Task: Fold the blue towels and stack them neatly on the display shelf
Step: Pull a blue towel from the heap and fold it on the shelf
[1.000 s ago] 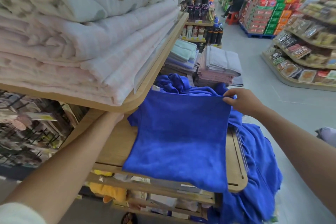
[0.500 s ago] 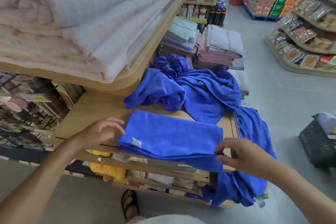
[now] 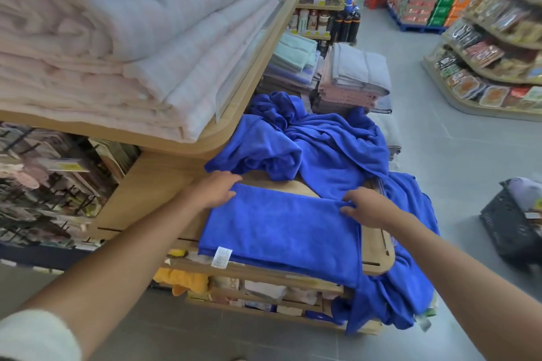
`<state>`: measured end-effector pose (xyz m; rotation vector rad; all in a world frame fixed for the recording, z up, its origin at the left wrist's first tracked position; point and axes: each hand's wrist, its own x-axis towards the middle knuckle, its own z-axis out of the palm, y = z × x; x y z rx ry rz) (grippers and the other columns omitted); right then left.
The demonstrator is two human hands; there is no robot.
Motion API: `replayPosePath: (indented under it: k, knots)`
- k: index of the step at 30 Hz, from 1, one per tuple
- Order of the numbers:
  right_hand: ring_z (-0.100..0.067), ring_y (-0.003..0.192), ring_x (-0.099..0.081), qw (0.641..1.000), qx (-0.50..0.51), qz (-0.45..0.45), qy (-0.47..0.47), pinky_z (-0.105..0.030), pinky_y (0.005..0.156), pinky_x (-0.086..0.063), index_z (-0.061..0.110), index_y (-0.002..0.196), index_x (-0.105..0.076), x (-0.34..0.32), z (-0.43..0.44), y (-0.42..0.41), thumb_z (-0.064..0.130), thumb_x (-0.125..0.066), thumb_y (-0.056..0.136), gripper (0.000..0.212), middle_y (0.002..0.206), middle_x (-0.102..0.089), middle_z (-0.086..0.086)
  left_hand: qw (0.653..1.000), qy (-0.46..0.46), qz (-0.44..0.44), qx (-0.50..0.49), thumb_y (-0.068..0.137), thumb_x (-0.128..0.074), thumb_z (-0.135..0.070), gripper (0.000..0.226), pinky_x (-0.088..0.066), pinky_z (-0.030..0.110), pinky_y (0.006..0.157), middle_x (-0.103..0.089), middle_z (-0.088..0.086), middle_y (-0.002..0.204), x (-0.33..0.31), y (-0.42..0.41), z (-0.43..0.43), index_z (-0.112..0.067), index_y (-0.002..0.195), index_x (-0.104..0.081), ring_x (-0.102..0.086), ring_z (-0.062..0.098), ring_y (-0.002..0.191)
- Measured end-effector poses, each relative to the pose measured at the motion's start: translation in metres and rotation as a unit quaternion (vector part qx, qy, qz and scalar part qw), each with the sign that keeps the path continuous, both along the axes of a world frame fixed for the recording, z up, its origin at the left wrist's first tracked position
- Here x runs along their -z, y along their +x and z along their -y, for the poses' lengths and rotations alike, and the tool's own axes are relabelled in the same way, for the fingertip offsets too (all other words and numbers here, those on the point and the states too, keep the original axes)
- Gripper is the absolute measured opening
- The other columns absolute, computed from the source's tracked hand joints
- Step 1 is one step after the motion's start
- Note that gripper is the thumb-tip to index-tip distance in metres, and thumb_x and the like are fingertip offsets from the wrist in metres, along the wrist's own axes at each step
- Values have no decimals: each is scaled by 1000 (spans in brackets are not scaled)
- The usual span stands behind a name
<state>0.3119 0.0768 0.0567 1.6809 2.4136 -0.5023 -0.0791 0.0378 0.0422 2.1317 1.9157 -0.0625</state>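
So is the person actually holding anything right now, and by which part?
The folded blue towel, by its far edge: the right hand pinches the far right corner; the left hand lies on the far left corner, grip unclear.
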Motion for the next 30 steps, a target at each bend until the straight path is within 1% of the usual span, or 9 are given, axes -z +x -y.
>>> replayPosePath:
  k: [4,7,10,13,17,21,23,27,30]
  knots:
    - [-24,72,-53,998,36,-51,-22,-37,63,-37,12,80,-53,-17,5,6,30,-59,96,25,79,-59,-6,1000,4,-7,26,84,-71,-25,20,-46,36,90,-61,2,104,-12,-20,-6,-22,104,-70,-59,25,105]
    - [-12,65,-47,976,87,-190,-54,-26,61,-38,19,82,-54,-40,19,15,22,-65,97,18,74,-52,4,979,14,203,-14,82,-77,-10,12,-48,41,81,-66,5,90,-25,-39,4,-15,88,-67,-63,23,87]
    - [-4,64,-53,938,107,-329,-34,-15,60,-41,16,82,-68,-70,36,22,10,-78,89,13,73,-62,1,906,-5,420,-59,81,-82,-20,15,-49,26,73,-69,-9,77,-49,-61,26,-27,78,-69,-61,2,75]
    - [-17,68,-52,916,137,-378,-9,-30,65,-41,15,77,-73,-86,56,21,9,-84,82,14,72,-62,-10,865,-7,497,-71,69,-80,-44,21,-48,13,68,-71,-10,78,-65,-70,45,-29,81,-71,-64,0,76]
    - [-13,65,-51,883,166,-437,28,-24,62,-43,18,72,-72,-100,89,10,18,-83,80,14,67,-60,-1,793,26,604,-82,73,-85,-24,24,-55,21,79,-75,0,94,-71,-77,61,-20,95,-75,-68,11,91]
    - [-10,75,-68,779,177,-599,-58,-21,64,-56,19,92,-78,-112,111,7,26,-71,83,14,84,-72,-1,697,14,708,-117,72,-88,-28,35,-58,22,64,-77,8,97,-80,-89,73,-13,102,-75,-74,12,83]
    - [-10,82,-72,776,199,-594,-78,-23,64,-58,18,99,-78,-107,109,5,26,-71,85,17,91,-75,-2,706,-9,698,-123,79,-84,-31,32,-57,22,62,-77,4,101,-77,-90,73,-17,106,-75,-74,12,87]
    - [-14,88,-72,803,286,-515,-89,-30,66,-60,18,101,-77,-60,84,-6,20,-73,93,9,100,-75,-5,787,-27,594,-163,97,-66,-17,3,-53,22,54,-72,-2,87,-36,-75,62,-19,98,-68,-70,5,73]
    - [-22,88,-68,811,350,-459,-93,-38,77,-60,9,111,-72,-13,67,-19,14,-72,95,17,101,-70,-11,831,-29,519,-199,97,-63,-3,11,-50,25,55,-68,10,85,11,-61,51,-13,92,-63,-65,11,67]
